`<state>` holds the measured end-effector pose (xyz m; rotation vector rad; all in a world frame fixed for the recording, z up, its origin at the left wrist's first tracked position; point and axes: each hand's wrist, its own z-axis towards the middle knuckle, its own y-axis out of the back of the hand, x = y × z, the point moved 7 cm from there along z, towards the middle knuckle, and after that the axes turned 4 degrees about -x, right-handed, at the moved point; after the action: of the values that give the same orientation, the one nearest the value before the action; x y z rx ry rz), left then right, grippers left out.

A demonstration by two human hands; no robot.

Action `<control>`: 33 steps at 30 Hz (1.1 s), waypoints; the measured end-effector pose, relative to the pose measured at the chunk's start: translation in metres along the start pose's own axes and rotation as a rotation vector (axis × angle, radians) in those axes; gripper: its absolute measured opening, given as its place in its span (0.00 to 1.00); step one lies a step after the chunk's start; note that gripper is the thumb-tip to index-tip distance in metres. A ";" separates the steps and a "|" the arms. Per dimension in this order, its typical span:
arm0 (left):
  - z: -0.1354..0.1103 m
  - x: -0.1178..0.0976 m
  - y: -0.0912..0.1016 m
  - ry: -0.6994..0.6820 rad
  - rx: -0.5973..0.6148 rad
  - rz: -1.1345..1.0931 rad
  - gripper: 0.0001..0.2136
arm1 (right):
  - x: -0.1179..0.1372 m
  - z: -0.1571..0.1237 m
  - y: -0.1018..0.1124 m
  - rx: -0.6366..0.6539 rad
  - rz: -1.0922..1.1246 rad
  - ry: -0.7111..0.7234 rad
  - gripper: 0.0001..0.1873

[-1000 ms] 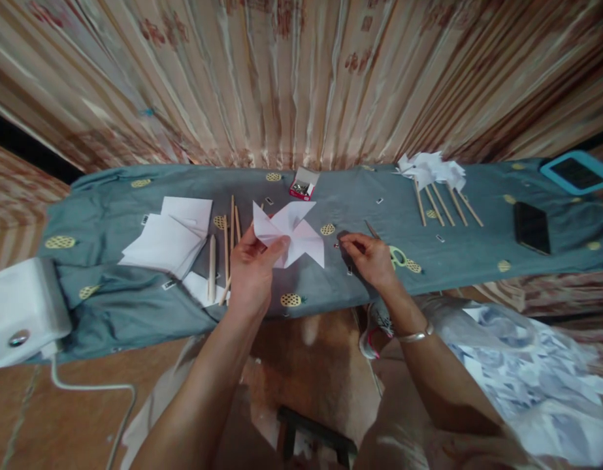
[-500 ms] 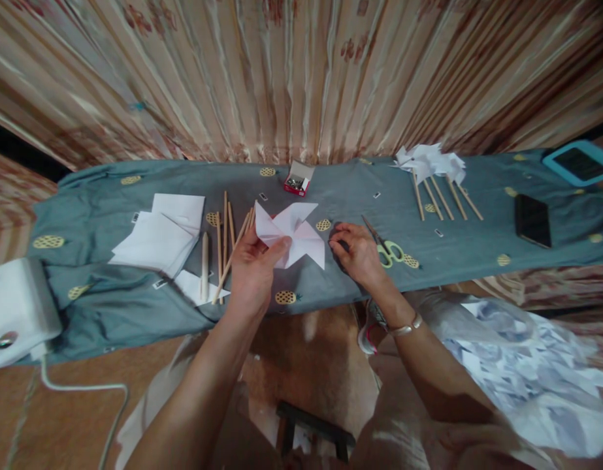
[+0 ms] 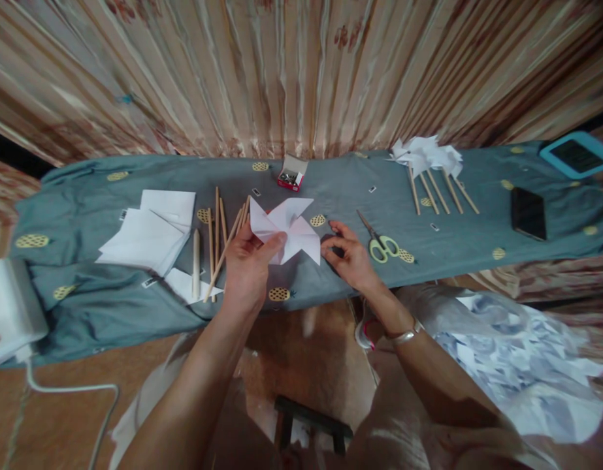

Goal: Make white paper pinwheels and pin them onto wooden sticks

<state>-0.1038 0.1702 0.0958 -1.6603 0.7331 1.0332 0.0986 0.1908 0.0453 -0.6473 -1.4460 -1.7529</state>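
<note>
Left hand (image 3: 247, 267) pinches the paper pinwheel (image 3: 286, 228) above the bench (image 3: 453, 251); right hand (image 3: 350, 258) curls just right, contents unclear.

Scissors (image 3: 378, 239), a phone (image 3: 528, 213) and paper sheets (image 3: 147, 238) lie apart.

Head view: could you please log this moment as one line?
left hand: holds paper pinwheel | right hand: curled, beside it | scissors: lying beside right hand

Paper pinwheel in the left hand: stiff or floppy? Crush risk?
Probably light and floppy: the paper pinwheel is thin folded sheet, and the left hand holds it up by a thumb pinch. Likely creases easily, since its vanes stand out unsupported. Unlikely to roll.
</note>
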 end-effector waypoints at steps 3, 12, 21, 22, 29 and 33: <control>0.000 0.001 0.000 0.002 -0.009 0.013 0.18 | -0.003 0.000 0.006 0.002 -0.024 0.004 0.06; -0.001 0.005 -0.002 -0.005 -0.003 0.060 0.17 | 0.023 0.003 0.020 -0.018 -0.140 0.056 0.09; -0.001 0.010 -0.005 -0.018 0.002 0.048 0.18 | 0.036 -0.006 0.001 0.091 -0.426 0.216 0.10; -0.001 0.010 -0.005 -0.023 0.003 0.049 0.18 | 0.037 -0.008 0.001 0.090 -0.448 0.234 0.11; -0.002 0.015 -0.004 -0.006 0.017 0.051 0.18 | 0.045 -0.015 0.002 0.028 -0.563 0.288 0.11; -0.001 0.016 -0.006 -0.023 0.027 0.047 0.19 | 0.045 -0.016 0.000 0.020 -0.570 0.282 0.12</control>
<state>-0.0914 0.1708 0.0844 -1.6121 0.7714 1.0690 0.0735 0.1652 0.0762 0.0464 -1.5333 -2.1456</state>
